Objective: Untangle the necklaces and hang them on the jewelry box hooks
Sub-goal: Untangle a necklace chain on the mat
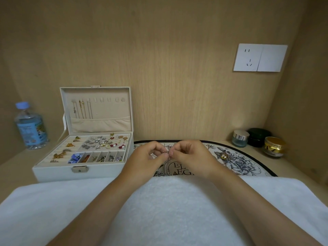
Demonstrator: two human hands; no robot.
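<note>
Nearest lies a white towel (168, 210), with both forearms reaching forward over it. Just past its far edge, above a printed mat (248, 162), the left hand (147, 160) and right hand (190, 157) meet fingertip to fingertip. The fingers of each are curled in, narrow, pinching a short beaded stretch of the necklace (166, 152) between them. A fine strand drops from that pinch toward a small knot of chain (161, 174) lying on the mat at the towel's edge.

The step in hand looks like teasing the tangle apart. It would go best with light, slack pulls, working loops open rather than drawing them tight, and with the knot left lying on the mat so that it does not swing.

Farther left on the table stands the open jewelry box (58, 172). Its lid holds a row of hooks (109, 99); a few hung chains (83, 109) occupy the left ones, while those to the right look free. A water bottle (31, 126) stands beyond the box.
</note>
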